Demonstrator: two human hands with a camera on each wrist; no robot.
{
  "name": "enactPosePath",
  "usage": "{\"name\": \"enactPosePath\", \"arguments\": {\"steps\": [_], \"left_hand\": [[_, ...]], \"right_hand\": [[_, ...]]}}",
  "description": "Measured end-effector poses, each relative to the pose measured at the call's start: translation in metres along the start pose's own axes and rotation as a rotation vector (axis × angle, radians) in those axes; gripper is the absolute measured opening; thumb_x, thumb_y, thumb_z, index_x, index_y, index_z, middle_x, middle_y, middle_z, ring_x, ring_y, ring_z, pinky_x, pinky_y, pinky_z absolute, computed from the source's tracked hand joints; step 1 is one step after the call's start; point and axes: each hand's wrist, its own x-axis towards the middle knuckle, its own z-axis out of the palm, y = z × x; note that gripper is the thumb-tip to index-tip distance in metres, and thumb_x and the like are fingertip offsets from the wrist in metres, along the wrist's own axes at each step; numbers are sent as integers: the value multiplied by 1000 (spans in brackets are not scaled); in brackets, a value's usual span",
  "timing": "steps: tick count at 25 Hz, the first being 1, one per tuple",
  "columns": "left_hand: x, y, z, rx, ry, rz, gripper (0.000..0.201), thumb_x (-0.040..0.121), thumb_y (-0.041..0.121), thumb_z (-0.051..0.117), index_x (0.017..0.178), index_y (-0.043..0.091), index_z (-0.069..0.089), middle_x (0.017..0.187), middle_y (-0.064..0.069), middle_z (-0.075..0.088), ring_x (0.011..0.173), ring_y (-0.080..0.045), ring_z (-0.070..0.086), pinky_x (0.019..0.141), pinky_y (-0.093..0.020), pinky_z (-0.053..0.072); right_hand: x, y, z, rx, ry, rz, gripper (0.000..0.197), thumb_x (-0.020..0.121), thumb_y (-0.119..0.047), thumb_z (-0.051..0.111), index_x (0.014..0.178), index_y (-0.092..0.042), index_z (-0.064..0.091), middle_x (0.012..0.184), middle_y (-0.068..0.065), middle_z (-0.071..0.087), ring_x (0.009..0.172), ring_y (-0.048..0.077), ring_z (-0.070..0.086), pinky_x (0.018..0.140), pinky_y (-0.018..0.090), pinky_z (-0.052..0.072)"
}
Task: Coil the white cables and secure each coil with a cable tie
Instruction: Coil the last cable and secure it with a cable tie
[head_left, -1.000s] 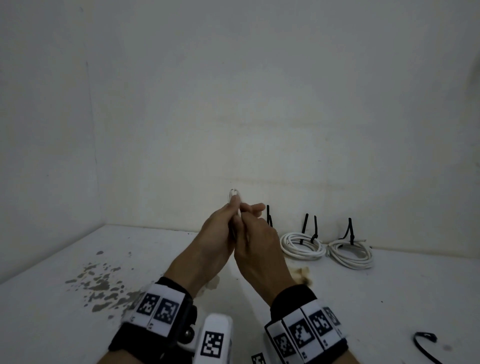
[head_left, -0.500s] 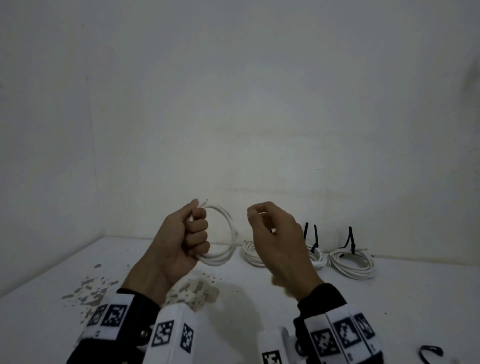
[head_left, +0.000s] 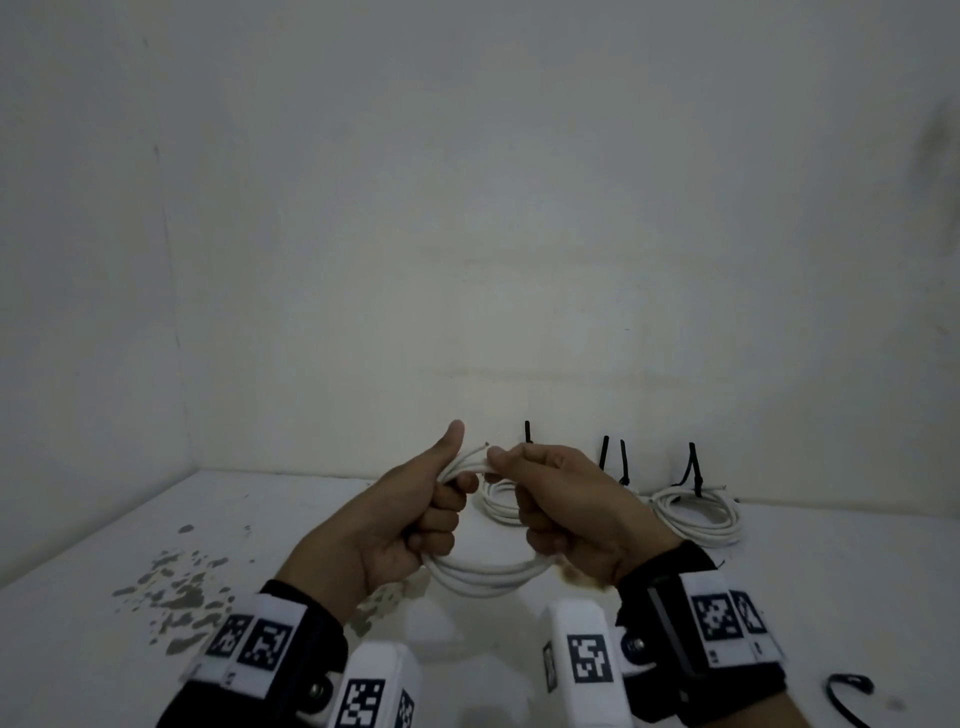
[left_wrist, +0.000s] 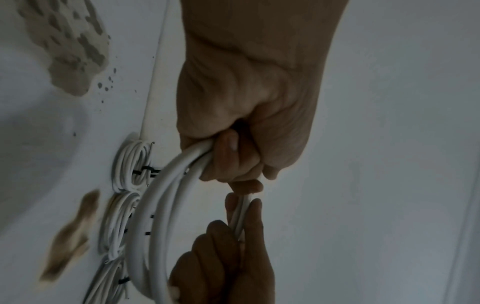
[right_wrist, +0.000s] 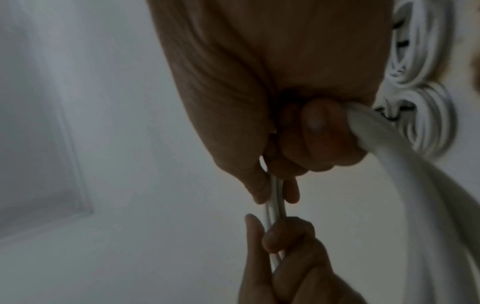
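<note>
I hold a coil of white cable (head_left: 488, 578) above the white table, with no tie on it that I can see. My left hand (head_left: 441, 519) grips the coil's left side in a fist, thumb up. My right hand (head_left: 537, 501) grips the right side and pinches the strands near the cut end at the top. The left wrist view shows the coil (left_wrist: 161, 205) running from the left hand (left_wrist: 233, 162) to the right hand (left_wrist: 231, 246). In the right wrist view, the right hand (right_wrist: 298, 144) pinches two strands (right_wrist: 272, 197) above the left hand (right_wrist: 280, 246).
Tied white coils (head_left: 698, 514) with upright black cable ties (head_left: 693, 467) lie along the back wall, one coil (head_left: 498, 506) partly behind my hands. A loose black cable tie (head_left: 847, 696) lies at the near right. Grey peeled patches (head_left: 176, 587) mark the table (head_left: 779, 597) on the left.
Half a second ago the left hand alone held the coil and the right hand was apart, holding nothing that shows. The right hand has moved in and gripped the coil, which now sits lower.
</note>
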Motion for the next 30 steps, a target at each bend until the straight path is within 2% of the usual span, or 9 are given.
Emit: {"name": "enactPosePath", "arguments": {"steps": [6, 11, 14, 16, 20, 23, 26, 28, 30], "left_hand": [[-7, 1, 1, 45, -90, -60, 55, 75, 73, 54, 59, 22, 40, 55, 9, 14, 39, -4, 9, 34, -17, 10], [-12, -3, 9, 85, -154, -80, 58, 77, 78, 47, 60, 23, 36, 55, 9, 14, 40, -5, 7, 36, -18, 8], [-9, 0, 7, 41, -136, -22, 58, 77, 79, 47, 63, 22, 39, 56, 9, 14, 41, -6, 9, 36, -18, 11], [-7, 5, 0, 11, -100, 11, 60, 77, 80, 43, 63, 21, 42, 57, 8, 14, 40, -6, 9, 34, -18, 13], [-6, 7, -9, 122, -85, -18, 66, 78, 84, 30, 66, 20, 41, 58, 7, 16, 42, -7, 9, 35, -18, 12], [-7, 4, -8, 187, -138, -28, 69, 79, 85, 24, 64, 20, 41, 58, 6, 17, 42, -6, 10, 36, -18, 13], [-4, 4, -13, 109, -185, -12, 66, 88, 74, 31, 69, 14, 49, 53, 5, 26, 40, -6, 21, 38, -18, 24], [-3, 3, -16, 59, -208, -5, 57, 93, 64, 40, 72, 12, 53, 52, 5, 32, 42, -7, 29, 42, -19, 32], [-2, 0, -18, -8, -228, -13, 50, 94, 55, 46, 73, 12, 60, 51, 6, 36, 43, -7, 35, 45, -21, 38]], "right_hand": [[-1, -6, 4, -116, 172, -90, 38, 90, -34, 71, 85, 4, 71, 43, -4, 30, 35, 12, 24, 39, 20, 25], [5, -8, 3, 96, 263, -50, 49, 88, -20, 75, 47, -21, 48, 43, -5, 29, 37, 10, 20, 40, 20, 17], [5, -7, 2, 137, 283, -99, 42, 91, -21, 71, 56, -18, 47, 42, -6, 31, 36, 10, 21, 39, 20, 20], [1, -8, 4, 125, 166, -97, 32, 94, -29, 67, 68, -14, 55, 49, -1, 32, 41, 12, 24, 40, 22, 25], [-5, -3, 9, -256, -38, -191, 32, 94, -47, 62, 99, -17, 70, 77, 8, 63, 53, 19, 56, 49, 29, 47], [-2, 2, 14, -424, -27, -400, 22, 98, -31, 61, 96, -12, 71, 72, -3, 67, 51, 1, 51, 50, 15, 40], [0, 4, 15, -345, 46, -464, 22, 98, -22, 62, 89, -3, 71, 68, 2, 66, 48, -1, 50, 49, 9, 37], [3, 6, 16, -338, 75, -489, 21, 96, -22, 64, 87, -6, 72, 70, 9, 70, 58, 4, 57, 57, 15, 43], [6, 7, 16, -334, 89, -507, 20, 95, -25, 66, 85, -10, 74, 75, 15, 72, 70, 17, 63, 70, 33, 51]]}}
